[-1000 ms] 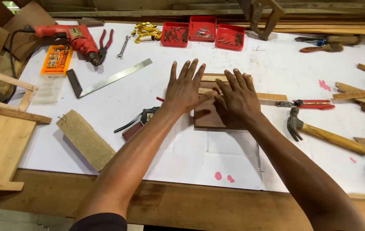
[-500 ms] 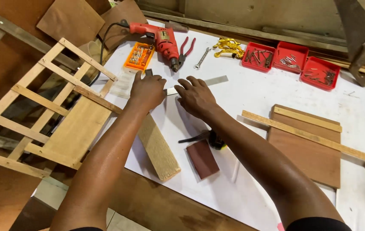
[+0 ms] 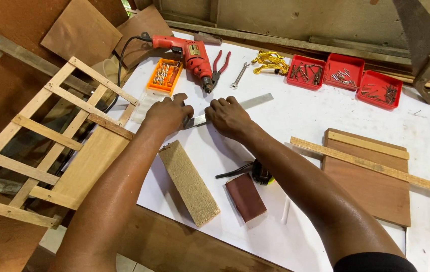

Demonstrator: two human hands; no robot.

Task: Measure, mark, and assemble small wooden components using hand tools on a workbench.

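Head view: both hands have moved from the board [image 3: 371, 176] at right to the metal ruler [image 3: 235, 108] in the upper middle; left hand [image 3: 167, 113] and right hand [image 3: 230, 117] close their fingers on it, starting a measuring step.

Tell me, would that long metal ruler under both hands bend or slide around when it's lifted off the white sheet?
The metal ruler looks thin, flat and shiny, so it would probably flex slightly and slide easily on the smooth white sheet. Lying flat, it may be fiddly to lift; the left hand and right hand both press on it.
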